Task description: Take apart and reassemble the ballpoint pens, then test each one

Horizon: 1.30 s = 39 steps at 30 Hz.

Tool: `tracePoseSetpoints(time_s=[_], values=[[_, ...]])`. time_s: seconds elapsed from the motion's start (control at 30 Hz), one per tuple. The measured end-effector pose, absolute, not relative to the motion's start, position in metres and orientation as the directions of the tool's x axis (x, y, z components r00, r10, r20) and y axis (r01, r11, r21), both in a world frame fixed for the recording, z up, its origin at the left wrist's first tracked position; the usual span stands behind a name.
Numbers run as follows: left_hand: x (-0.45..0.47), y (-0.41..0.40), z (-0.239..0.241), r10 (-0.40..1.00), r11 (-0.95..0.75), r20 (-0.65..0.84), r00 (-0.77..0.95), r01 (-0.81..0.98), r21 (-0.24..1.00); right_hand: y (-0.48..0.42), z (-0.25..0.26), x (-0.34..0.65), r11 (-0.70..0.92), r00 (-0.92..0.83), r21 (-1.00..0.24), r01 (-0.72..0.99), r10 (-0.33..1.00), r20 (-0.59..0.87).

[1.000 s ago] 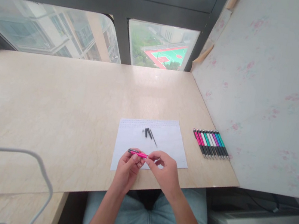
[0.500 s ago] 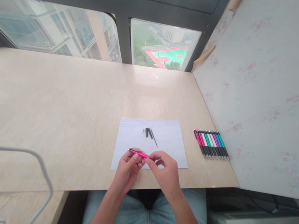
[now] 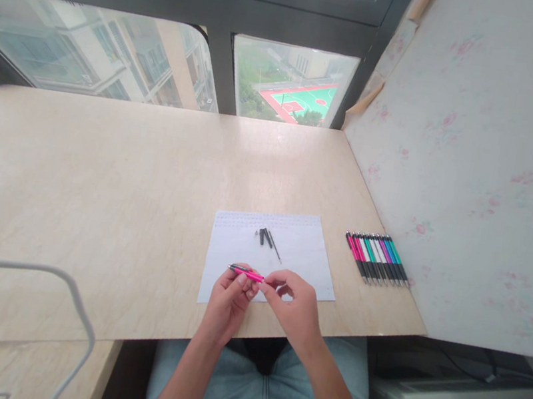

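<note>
My left hand is closed around a pink pen barrel, whose dark clip end points left. The thumb and fingertips of my right hand pinch the barrel's right end; whether a small part sits between them is hidden. Both hands are above the near edge of a white sheet of paper with handwriting along its top. On the sheet, just beyond my hands, lie two short black pen pieces, a thin dark refill and a tiny metal piece.
To the right, several pens in pink, white, green, purple and blue lie in a neat row on the beige tabletop. A wallpapered wall borders the right side. A grey cable arches across the lower left. Windows stand behind.
</note>
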State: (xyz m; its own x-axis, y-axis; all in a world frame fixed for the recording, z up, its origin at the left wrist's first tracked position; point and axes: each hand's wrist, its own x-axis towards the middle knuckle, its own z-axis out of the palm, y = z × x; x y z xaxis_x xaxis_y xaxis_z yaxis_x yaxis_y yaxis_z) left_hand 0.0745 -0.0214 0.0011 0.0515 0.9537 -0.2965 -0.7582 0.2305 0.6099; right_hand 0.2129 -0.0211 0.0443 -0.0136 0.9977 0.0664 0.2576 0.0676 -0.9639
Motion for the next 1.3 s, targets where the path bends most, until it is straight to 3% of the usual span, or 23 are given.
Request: tracePoseSetpoints(time_s=[1.3], values=[[0.0741,-0.0232,-0.0003,0.955,0.242,-0.290,0.070,-0.748,0.619,-0.0254,0.0502,0.2153,-0.016,-0.073,-0.960,0.279,0.997,-0.038]])
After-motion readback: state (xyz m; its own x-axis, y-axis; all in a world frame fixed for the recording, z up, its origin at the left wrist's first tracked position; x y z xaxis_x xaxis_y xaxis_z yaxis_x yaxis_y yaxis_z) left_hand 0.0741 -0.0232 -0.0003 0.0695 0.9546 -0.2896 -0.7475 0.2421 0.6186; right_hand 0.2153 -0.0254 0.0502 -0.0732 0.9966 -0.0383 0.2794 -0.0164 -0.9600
